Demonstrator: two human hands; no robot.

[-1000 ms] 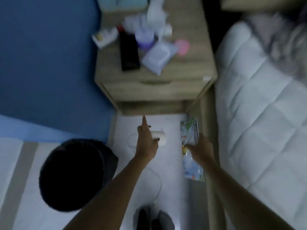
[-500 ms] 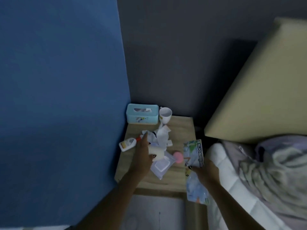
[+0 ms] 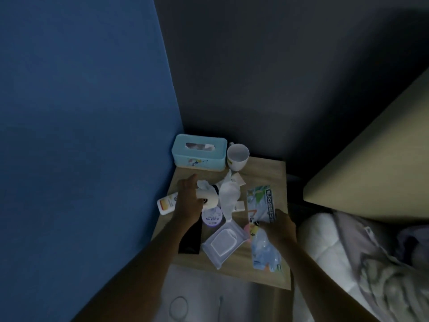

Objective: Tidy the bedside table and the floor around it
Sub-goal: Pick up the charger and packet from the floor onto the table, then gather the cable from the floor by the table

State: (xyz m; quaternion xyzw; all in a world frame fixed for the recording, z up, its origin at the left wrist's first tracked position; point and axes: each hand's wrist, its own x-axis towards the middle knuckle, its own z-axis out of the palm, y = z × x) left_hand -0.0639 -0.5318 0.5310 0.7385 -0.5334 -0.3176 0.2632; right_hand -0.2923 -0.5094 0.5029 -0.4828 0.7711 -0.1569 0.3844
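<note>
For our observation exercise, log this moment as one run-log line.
left hand: holds white charger | right hand: holds scissors pack | both over bedside table | tissues, wipes pack not cleared

Wooden bedside table [image 3: 267, 175], tissue box [image 3: 199, 154], mug [image 3: 237, 156], wipes pack [image 3: 224, 242], crumpled tissues [image 3: 228, 196], black phone [image 3: 191, 238]

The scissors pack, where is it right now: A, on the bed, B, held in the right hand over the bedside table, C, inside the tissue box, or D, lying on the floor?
B: the right hand grips the scissors pack above the bedside table.
</note>
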